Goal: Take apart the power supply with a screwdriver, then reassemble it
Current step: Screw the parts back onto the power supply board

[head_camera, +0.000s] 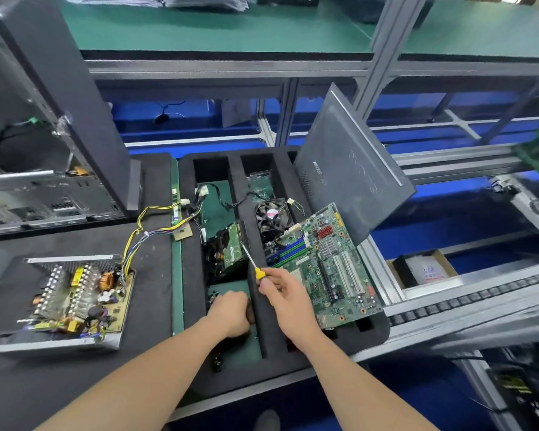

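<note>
A factory aisle of aluminium racks and green shelves runs behind the black-matted bench (156,275). The opened silver metal power supply box (75,293), its crowded circuit board showing, lies on the mat at the left, well apart from both hands, trailing a yellow-and-black wire bundle (137,231) toward the black foam compartment tray (191,290). The right hand (282,293) grips the yellow-handled screwdriver (252,263), tip pointing up and away over the tray. The left hand (231,312) is curled knuckles-up inside 1 near compartment; I cannot tell whether it holds anything. A green motherboard (333,265) rests on the tray's right side, a black cooling fan (273,216) beside it, and a grey metal side panel (349,178) leans behind. A black computer case (59,119) stands open at the left.
</note>
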Demonstrator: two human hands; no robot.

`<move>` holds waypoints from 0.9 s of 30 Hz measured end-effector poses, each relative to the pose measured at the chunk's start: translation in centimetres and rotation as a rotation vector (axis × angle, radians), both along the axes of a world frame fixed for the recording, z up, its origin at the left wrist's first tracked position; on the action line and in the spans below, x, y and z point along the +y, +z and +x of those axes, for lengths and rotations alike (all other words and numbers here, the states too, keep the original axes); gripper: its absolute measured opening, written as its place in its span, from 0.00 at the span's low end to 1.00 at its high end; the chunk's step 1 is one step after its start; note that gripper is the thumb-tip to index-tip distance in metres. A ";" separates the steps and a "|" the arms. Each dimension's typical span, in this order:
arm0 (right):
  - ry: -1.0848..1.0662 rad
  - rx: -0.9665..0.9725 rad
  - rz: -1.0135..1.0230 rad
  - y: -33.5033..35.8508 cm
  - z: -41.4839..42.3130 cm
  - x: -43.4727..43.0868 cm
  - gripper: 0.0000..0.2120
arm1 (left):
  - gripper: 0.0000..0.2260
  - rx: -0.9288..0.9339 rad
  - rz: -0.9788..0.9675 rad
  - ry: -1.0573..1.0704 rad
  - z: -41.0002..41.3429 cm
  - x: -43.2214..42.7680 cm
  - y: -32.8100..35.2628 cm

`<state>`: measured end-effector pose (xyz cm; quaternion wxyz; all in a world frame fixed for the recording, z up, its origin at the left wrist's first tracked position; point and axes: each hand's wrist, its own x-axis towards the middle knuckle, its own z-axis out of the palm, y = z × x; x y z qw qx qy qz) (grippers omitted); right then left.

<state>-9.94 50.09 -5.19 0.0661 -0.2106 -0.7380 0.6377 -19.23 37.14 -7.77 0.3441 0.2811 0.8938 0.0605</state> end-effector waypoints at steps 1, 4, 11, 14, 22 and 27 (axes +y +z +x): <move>0.004 0.003 -0.005 0.0 0.0 0.1 0.10 | 0.09 0.010 -0.013 -0.031 0.1 0.0 -0.1; 0.010 0.009 -0.028 0.0 -0.1 0.2 0.10 | 0.07 0.077 -0.047 -0.101 0.4 0.1 -0.6; -0.007 0.017 -0.058 -0.1 -0.1 0.3 0.10 | 0.08 0.233 -0.054 -0.161 1.6 -0.1 -2.2; -0.013 0.015 -0.064 -0.2 -0.1 0.3 0.10 | 0.10 0.267 -0.062 -0.204 1.8 -0.1 -2.1; -0.013 0.016 -0.040 -0.3 -0.3 0.0 0.09 | 0.04 0.221 -0.044 -0.194 0.8 0.1 0.5; -0.017 0.013 -0.030 -0.3 -0.5 -0.2 0.08 | 0.04 0.107 0.075 -0.063 0.3 -0.7 2.3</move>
